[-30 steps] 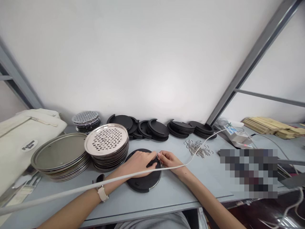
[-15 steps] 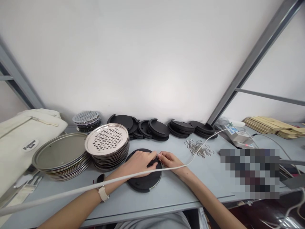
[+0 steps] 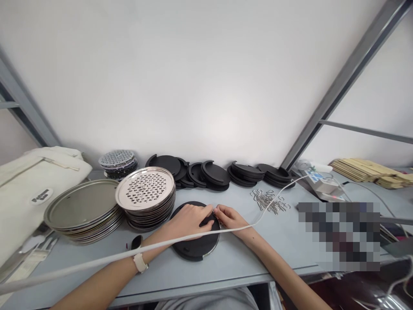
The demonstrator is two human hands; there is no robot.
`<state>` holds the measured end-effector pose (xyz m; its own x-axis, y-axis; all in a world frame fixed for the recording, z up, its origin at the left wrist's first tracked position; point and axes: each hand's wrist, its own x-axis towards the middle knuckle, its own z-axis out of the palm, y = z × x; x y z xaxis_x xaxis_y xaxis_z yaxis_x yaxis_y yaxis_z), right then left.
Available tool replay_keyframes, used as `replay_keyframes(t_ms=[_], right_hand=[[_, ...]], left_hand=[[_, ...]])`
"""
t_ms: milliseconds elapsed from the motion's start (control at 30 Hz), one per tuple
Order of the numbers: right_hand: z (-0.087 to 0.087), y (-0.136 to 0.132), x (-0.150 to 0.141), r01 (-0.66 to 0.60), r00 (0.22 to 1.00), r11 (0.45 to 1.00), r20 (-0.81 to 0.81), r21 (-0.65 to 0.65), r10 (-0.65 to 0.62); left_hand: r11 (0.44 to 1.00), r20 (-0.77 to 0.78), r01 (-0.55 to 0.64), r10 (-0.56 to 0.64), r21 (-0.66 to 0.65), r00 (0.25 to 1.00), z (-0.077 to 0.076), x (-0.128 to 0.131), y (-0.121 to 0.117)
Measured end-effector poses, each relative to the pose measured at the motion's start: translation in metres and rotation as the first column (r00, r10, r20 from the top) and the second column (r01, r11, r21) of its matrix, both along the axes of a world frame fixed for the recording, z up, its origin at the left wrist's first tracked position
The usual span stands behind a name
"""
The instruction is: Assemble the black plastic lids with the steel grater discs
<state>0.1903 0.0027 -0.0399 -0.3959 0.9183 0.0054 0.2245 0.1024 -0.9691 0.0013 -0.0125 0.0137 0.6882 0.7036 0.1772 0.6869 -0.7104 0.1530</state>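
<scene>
A round black disc (image 3: 195, 245) with a thin metal rim lies flat on the grey table in front of me. My left hand (image 3: 189, 220) rests palm down on its top, fingers curled toward its right edge. My right hand (image 3: 229, 218) is closed in a pinch at that same edge, on a small metal clip (image 3: 218, 222) that I can barely make out. The fingertips of both hands meet there. A watch (image 3: 139, 261) is on my left wrist.
A stack of perforated steel discs (image 3: 146, 196) and a stack of plain steel trays (image 3: 83, 211) stand left. Black discs (image 3: 213, 174) line the wall. Loose metal clips (image 3: 270, 201) lie right. A white cable (image 3: 97, 260) crosses my arms. A cream bag (image 3: 32, 181) sits far left.
Almost nothing has moved. Both hands stay at the disc's right edge, with only slight finger shifts.
</scene>
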Motion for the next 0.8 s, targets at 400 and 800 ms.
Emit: replay_keyframes(t_ms=[400, 800], right_hand=[[-0.0076, 0.0022, 0.0023, -0.001, 1.000, 1.000, -0.009, -0.014, 0.001], [-0.0067, 0.0036, -0.0003, 0.002, 0.999, 1.000, 0.048, 0.022, -0.003]], left_hand=[[1.000, 0.013, 0.005, -0.005, -0.003, 1.000, 0.0007, -0.0006, -0.0008], [0.999, 0.016, 0.050, -0.050, 0.002, 0.999, 0.0027, -0.0018, -0.0011]])
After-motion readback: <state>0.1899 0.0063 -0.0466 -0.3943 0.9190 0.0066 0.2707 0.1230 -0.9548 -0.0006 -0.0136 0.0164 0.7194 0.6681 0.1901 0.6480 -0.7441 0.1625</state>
